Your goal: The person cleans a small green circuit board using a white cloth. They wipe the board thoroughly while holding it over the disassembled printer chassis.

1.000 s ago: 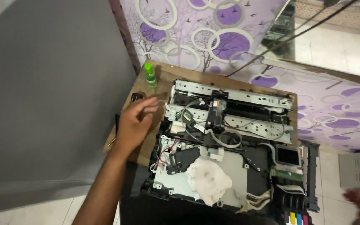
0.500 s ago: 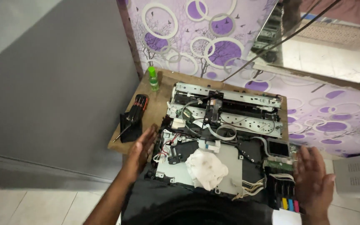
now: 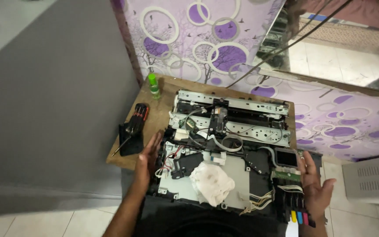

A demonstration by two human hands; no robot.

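the opened printer [image 3: 229, 149] sits on a small wooden bench [image 3: 154, 118], its cover off and its metal frame, cables and boards exposed; its near edge overhangs the bench toward the person. the left hand [image 3: 148, 156] lies flat against the printer's left side, fingers [image 3: 155, 141] straight and close together, pressed to the casing edge and not wrapped round anything. the right hand [image 3: 314, 184] rests against the printer's right side, just beside the small display panel [image 3: 286, 158] and the green circuit board [image 3: 288, 176], fingers loosely spread, palm toward the machine, gripping nothing that can be seen. a crumpled white cloth [image 3: 211, 184] lies on the grey plate inside the machine, near its front and between the two hands. the black print carriage [image 3: 218, 120] stands on its rail toward the back, with a grey ribbon cable [image 3: 224, 142] looped in front of it. ink tanks with yellow, blue and magenta marks [image 3: 299, 216] sit at the front right corner, below the right hand. on the bench to the left of the printer lies a black-and-red screwdriver set [image 3: 134, 127] on a dark pouch, well clear of the left hand. a small green bottle [image 3: 154, 85] stands upright at the bench's back left corner, against the purple patterned wall [image 3: 207, 48]. a grey box [image 3: 369, 177] stands on the tiled floor to the right.
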